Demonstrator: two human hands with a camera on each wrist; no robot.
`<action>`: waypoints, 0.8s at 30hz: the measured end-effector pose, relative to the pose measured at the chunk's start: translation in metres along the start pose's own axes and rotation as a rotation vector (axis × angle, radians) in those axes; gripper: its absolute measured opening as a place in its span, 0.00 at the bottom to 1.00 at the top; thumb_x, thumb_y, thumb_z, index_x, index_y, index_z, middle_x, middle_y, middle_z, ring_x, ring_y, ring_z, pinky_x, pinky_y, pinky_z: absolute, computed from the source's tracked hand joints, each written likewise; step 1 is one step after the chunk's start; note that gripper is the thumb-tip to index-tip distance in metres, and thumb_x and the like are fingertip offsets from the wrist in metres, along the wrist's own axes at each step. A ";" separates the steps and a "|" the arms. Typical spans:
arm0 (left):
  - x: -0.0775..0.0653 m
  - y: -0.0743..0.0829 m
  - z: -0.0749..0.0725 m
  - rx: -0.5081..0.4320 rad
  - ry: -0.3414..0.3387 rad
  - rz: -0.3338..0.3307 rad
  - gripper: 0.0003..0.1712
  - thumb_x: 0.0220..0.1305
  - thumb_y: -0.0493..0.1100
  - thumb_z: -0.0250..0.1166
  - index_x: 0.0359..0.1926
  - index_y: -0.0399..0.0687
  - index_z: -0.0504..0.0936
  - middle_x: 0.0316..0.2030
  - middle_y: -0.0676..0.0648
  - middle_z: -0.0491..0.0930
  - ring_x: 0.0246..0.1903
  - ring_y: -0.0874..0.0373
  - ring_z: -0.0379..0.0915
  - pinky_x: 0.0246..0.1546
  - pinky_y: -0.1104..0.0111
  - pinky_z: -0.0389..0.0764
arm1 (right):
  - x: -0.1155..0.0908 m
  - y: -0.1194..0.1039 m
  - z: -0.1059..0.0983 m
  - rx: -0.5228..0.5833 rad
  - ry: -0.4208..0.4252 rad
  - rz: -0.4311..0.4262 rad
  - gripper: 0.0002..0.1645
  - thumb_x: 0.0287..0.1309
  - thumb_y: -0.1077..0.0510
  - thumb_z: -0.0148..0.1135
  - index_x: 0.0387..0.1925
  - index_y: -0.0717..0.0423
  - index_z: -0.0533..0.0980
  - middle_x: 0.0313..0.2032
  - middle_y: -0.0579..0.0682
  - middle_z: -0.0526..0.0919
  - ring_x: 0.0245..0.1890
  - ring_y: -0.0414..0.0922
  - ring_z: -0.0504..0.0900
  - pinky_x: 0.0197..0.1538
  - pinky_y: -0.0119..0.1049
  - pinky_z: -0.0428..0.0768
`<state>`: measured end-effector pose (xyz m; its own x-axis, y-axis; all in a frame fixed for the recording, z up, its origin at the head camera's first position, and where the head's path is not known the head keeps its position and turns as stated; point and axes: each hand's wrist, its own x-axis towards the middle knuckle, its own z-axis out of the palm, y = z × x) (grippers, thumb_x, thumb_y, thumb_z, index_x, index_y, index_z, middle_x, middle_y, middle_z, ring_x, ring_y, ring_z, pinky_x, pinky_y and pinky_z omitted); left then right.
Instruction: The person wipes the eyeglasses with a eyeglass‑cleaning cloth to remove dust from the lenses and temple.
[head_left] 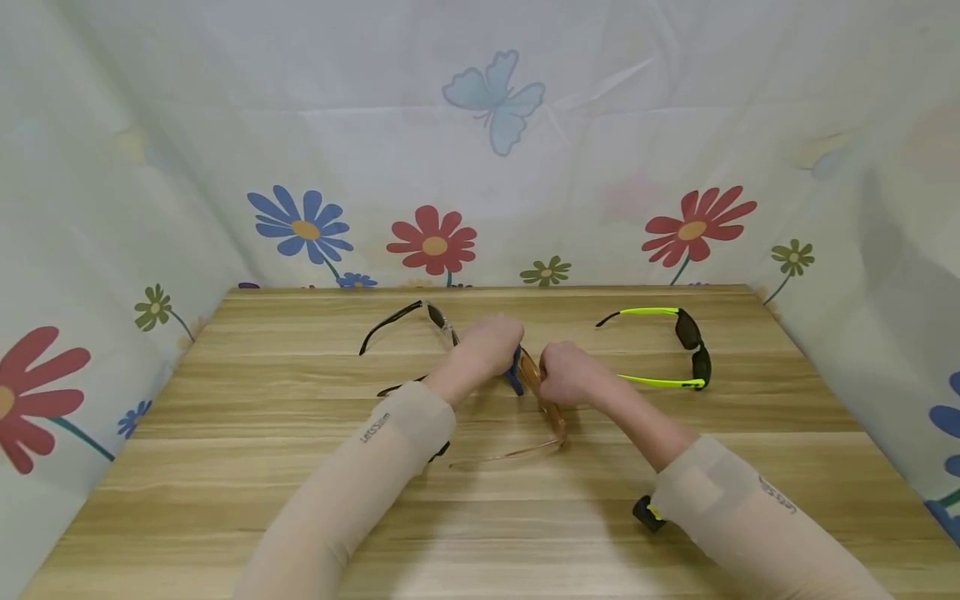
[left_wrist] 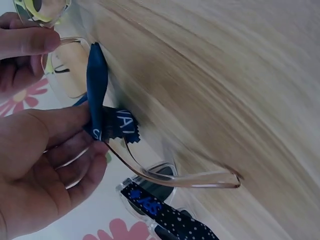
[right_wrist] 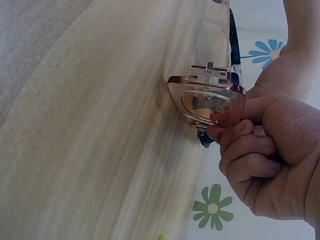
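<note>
Head view: amber glasses point(head_left: 531, 372) between left hand point(head_left: 491, 343), gripping blue cloth point(head_left: 514, 373) seemingly against them, and right hand point(head_left: 572, 374), pinching them

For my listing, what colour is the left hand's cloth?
The cloth is dark blue with pale lettering; best view: left wrist.

Amber-tinted glasses point(head_left: 554, 414), dark-blue cloth point(left_wrist: 97, 77) with white lettering, neon-yellow and black sunglasses point(head_left: 687, 330)

The tabletop point(head_left: 187, 467) gives passage at left — black-armed sunglasses point(head_left: 437, 316), amber glasses point(head_left: 556, 417) and yellow-armed sunglasses point(head_left: 687, 329) obstruct rightward.
</note>
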<state>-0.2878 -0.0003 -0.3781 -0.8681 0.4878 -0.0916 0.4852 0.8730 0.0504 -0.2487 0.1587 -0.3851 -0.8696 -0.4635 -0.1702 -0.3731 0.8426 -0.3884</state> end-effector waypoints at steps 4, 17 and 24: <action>0.000 0.000 0.000 -0.020 -0.001 0.004 0.09 0.72 0.34 0.62 0.31 0.47 0.80 0.29 0.48 0.78 0.27 0.56 0.71 0.26 0.67 0.71 | 0.000 0.000 0.000 -0.005 -0.008 0.009 0.16 0.50 0.66 0.60 0.13 0.51 0.68 0.13 0.42 0.66 0.14 0.38 0.63 0.19 0.30 0.62; 0.000 -0.010 -0.004 -0.074 -0.028 0.023 0.05 0.69 0.36 0.67 0.33 0.46 0.83 0.31 0.49 0.81 0.31 0.56 0.75 0.31 0.67 0.75 | 0.000 -0.003 -0.001 -0.022 -0.003 0.008 0.16 0.49 0.66 0.60 0.13 0.51 0.68 0.13 0.42 0.66 0.14 0.39 0.64 0.19 0.30 0.62; -0.007 -0.011 -0.005 -0.082 -0.029 0.030 0.05 0.65 0.34 0.69 0.32 0.44 0.82 0.30 0.50 0.81 0.30 0.58 0.74 0.31 0.68 0.76 | -0.004 -0.002 0.000 -0.025 0.007 -0.008 0.19 0.48 0.66 0.59 0.11 0.48 0.65 0.11 0.40 0.61 0.13 0.37 0.59 0.19 0.30 0.59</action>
<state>-0.2876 -0.0131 -0.3731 -0.8494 0.5144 -0.1175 0.4996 0.8557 0.1346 -0.2446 0.1585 -0.3834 -0.8687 -0.4686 -0.1604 -0.3882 0.8453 -0.3670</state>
